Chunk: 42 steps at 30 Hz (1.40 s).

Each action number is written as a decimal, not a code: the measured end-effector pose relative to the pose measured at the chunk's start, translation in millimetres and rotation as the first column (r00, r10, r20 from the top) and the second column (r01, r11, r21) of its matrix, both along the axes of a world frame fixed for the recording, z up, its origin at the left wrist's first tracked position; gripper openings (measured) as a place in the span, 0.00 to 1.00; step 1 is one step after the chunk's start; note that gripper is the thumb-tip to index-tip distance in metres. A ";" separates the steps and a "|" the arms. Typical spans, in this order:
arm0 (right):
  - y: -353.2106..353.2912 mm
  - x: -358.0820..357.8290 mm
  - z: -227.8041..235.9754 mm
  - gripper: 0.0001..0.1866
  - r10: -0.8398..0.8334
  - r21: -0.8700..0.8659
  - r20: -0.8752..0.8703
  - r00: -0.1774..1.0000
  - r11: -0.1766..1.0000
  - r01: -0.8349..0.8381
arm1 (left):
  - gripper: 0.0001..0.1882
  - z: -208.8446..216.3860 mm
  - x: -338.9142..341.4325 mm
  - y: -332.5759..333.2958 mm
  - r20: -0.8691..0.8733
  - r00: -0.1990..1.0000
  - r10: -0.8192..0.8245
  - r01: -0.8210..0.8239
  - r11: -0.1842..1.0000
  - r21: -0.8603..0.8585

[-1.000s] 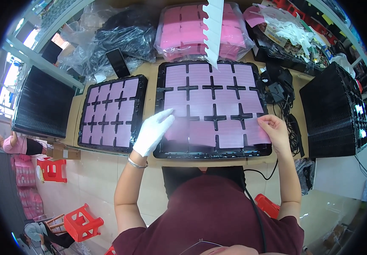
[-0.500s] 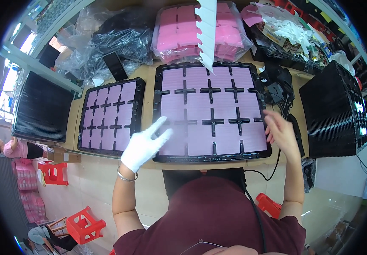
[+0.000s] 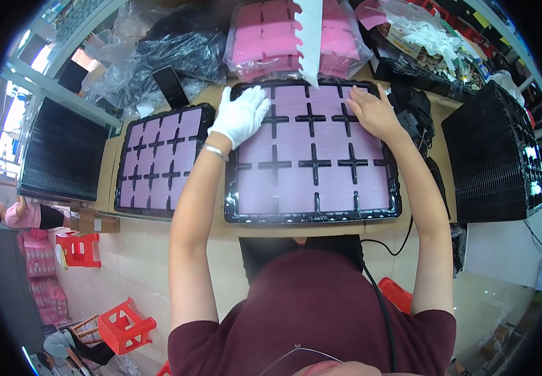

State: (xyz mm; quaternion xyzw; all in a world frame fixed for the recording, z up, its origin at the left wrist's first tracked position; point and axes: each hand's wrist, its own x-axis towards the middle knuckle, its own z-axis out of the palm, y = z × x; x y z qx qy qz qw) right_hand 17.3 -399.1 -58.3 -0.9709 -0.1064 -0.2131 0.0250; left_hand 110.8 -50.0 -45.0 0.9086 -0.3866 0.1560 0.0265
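Observation:
In front of me lies a black plastic tray (image 3: 313,218) with raised cross-shaped dividers, its compartments covered by pink-purple sheets (image 3: 294,164). My left hand (image 3: 242,115), in a white glove, lies on the tray's far left corner with its fingers stretched out. Bare, my right hand (image 3: 374,111) rests flat at the far right corner, fingers extended over a sheet and the rim. Neither hand is wrapped round anything. To the left is a second black tray (image 3: 207,135) with similar sheets, close beside my left forearm.
Stacks of black trays stand at the left (image 3: 64,153) and right (image 3: 484,160). Behind are a bag of pink pads (image 3: 264,39), black plastic bags (image 3: 183,47), a phone (image 3: 170,86) and a box of scraps (image 3: 434,56). A white toothed strip (image 3: 309,41) hangs above the tray. Cables (image 3: 414,119) lie right.
Both hands have moved away from me, from the tray's near and middle sides to its far corners. They now rest on it. The tray sits slightly higher in view.

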 end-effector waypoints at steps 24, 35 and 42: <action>2.5 -120.8 41.4 0.15 0.322 0.267 -0.285 0.903 0.931 -0.248 | 0.16 38.7 -96.2 44.0 -0.330 0.924 -0.193 0.192 0.981 -0.035; 9.9 -120.0 45.5 0.18 0.355 0.275 -0.327 0.876 0.922 -0.271 | 0.16 38.3 -102.6 33.7 -0.265 0.902 -0.340 0.324 0.940 -0.102; 15.0 -159.7 49.8 0.22 0.355 0.157 -0.267 0.896 0.933 -0.323 | 0.24 36.9 -144.1 54.3 -0.172 0.929 -0.327 0.339 0.940 0.040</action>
